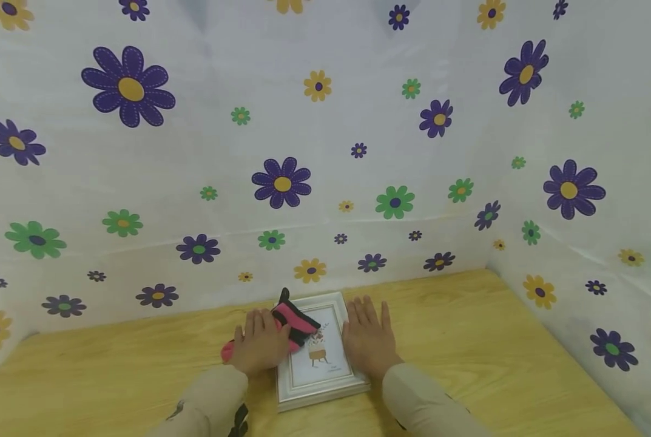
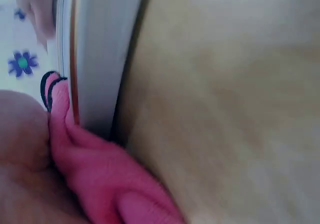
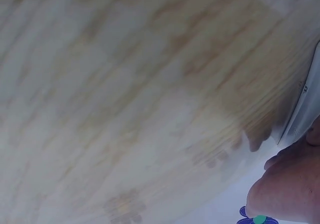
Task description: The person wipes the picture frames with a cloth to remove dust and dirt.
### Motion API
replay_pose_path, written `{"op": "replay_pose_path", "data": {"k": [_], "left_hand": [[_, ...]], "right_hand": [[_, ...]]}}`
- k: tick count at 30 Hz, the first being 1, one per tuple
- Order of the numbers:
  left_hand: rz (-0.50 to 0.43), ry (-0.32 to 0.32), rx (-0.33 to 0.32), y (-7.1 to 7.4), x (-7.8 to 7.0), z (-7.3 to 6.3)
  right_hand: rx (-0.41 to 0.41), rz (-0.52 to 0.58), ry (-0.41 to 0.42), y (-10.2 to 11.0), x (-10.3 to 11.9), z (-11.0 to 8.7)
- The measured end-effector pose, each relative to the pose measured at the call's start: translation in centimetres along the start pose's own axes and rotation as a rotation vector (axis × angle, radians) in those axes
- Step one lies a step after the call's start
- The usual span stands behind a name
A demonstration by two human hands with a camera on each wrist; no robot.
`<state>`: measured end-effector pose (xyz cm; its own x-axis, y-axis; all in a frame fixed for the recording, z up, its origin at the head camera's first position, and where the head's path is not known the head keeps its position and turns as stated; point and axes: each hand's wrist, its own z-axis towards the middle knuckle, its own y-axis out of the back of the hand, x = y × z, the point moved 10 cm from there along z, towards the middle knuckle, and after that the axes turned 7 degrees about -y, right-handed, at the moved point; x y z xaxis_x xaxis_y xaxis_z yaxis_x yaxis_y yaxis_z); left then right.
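A white picture frame (image 1: 325, 397) lies face up on the table, showing a print of a potted plant (image 1: 318, 352). Across its left side is a pink and black knitted piece (image 1: 298, 318), which looks like a sock; its other end hangs off onto the table. My left hand (image 1: 259, 343) rests on this sock with fingers extended and the thumb over it. In the left wrist view the pink fabric (image 2: 115, 179) bunches beside the hand and against the frame's side. My right hand (image 1: 370, 337) touches the frame's right edge, fingers straight.
The wood-grain table (image 1: 467, 340) ends at a white flowered curtain (image 1: 325, 139) behind and on the right. The frame sits near the back edge, close to that curtain. Sleeves cover both forearms.
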<state>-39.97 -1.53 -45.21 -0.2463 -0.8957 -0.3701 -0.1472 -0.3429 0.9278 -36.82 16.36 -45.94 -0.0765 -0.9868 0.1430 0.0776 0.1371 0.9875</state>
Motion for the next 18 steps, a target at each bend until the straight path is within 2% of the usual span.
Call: {"op": "replay_pose_path", "data": {"k": [5, 8, 11, 15, 18], "left_hand": [[0.069, 0.102, -0.153, 0.6, 1.6, 2.2], [0.081, 0.142, -0.194, 1.1, 2.7, 2.7], [0.071, 0.123, -0.183, 1.0, 2.8, 2.3], [0.032, 0.083, -0.079, 0.0, 1.8, 1.3], [0.032, 0.067, -0.101, 0.1, 1.4, 1.6]], "right_hand": [[0.027, 0.018, -0.002, -1.5, 0.2, -0.1], [0.028, 0.049, 0.014, -1.6, 0.9, 0.0], [0.016, 0.063, 0.026, -1.1, 1.2, 0.0], [0.012, 0.023, 0.009, -0.9, 0.5, 0.1], [0.014, 0.012, -0.008, -1.0, 0.1, 0.2]]}}
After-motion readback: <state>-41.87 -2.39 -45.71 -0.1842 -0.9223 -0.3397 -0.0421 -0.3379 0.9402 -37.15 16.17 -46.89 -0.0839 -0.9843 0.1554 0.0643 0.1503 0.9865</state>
